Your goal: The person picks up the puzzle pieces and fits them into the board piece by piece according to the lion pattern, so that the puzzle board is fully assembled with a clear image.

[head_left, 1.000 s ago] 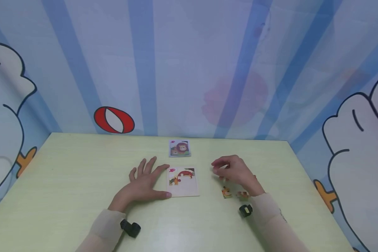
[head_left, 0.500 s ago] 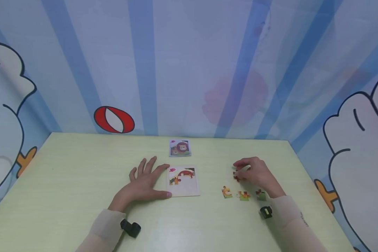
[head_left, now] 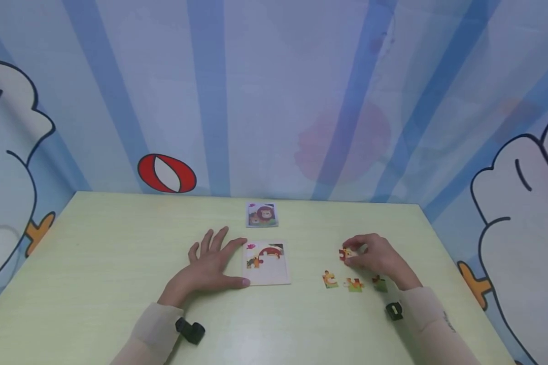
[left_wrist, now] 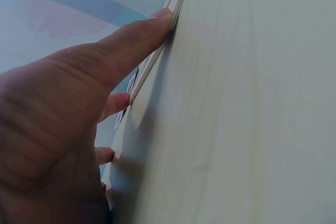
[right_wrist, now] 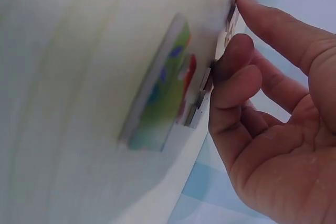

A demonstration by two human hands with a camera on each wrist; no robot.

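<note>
A square puzzle board [head_left: 267,276] lies mid-table, its upper part partly filled with picture pieces. My left hand [head_left: 207,266] is spread beside it, thumb and index finger straight against its left edge; the left wrist view shows the thumb [left_wrist: 139,32] on that edge. To the right, my right hand [head_left: 379,254] pinches a red and yellow puzzle piece [head_left: 345,254] between thumb and fingers. In front of it lie an orange and green piece [head_left: 330,279], a second such piece [head_left: 354,285] and a darker green piece [head_left: 379,284], which the wrist partly overlaps.
A small lion picture card [head_left: 262,215] lies just behind the board. The pale table [head_left: 96,253] ends at a blue striped backdrop [head_left: 269,101]. In the right wrist view a green piece [right_wrist: 163,98] lies close to the curled fingers.
My right hand has moved right, from nearer the board to the loose pieces, and a red and yellow puzzle piece now shows in its fingertips. My left hand has stayed at the board's edge.
</note>
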